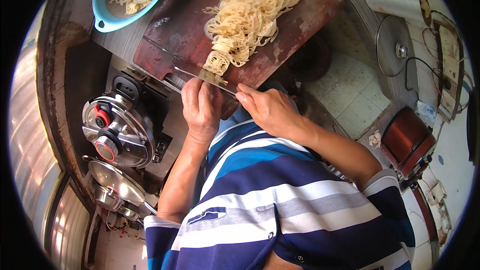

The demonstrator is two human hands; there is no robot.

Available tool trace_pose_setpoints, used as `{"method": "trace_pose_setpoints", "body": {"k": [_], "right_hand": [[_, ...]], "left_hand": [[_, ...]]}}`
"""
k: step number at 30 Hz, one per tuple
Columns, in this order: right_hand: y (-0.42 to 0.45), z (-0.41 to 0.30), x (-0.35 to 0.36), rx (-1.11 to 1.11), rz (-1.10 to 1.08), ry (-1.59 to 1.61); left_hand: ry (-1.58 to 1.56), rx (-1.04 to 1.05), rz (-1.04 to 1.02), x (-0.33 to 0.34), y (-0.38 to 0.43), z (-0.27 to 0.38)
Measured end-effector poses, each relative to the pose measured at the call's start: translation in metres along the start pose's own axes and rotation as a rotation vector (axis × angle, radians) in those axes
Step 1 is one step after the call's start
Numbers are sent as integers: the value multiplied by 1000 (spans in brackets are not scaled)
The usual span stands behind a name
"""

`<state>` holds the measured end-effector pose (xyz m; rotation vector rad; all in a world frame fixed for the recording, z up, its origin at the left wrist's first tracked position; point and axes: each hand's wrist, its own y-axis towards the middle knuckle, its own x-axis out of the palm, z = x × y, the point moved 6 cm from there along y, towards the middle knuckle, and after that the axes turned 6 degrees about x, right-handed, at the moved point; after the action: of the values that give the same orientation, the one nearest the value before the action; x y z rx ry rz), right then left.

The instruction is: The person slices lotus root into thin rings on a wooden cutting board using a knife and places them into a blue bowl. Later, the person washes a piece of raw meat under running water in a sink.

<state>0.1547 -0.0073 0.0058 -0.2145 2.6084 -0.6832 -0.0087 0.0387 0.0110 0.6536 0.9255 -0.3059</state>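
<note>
A heap of thin lotus root slices (249, 15) trails down a worn reddish-brown cutting board (180, 26) towards me. At the near end of the heap, a kitchen knife (204, 76) lies slantwise with its blade on edge, slices close against its far side. My right hand (268, 110) grips the knife at its right end, and the handle is hidden inside the fingers. Bent fingers of my left hand (200, 107) rest right beside the blade on its near side. Whatever is under those fingers cannot be seen.
A light-blue colander (108, 25) with more lotus slices stands left of the board. Further left are a pressure cooker (123, 131) and a metal wok (116, 180). To the right are a glass lid (392, 45), a plastic-film roll (395, 2) and a red-brown cooker (407, 138).
</note>
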Motion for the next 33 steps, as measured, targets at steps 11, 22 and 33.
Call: {"method": "trace_pose_setpoints", "body": {"k": [11, 22, 33], "right_hand": [[7, 5, -15, 51, -51, -80], [29, 9, -65, -92, -31, -302], [55, 0, -99, -93, -23, -372]], "left_hand": [[-15, -25, 40, 0, 0, 1], [-23, -111, 38, 5, -1, 2], [-18, -236, 153, 16, 5, 3]]}}
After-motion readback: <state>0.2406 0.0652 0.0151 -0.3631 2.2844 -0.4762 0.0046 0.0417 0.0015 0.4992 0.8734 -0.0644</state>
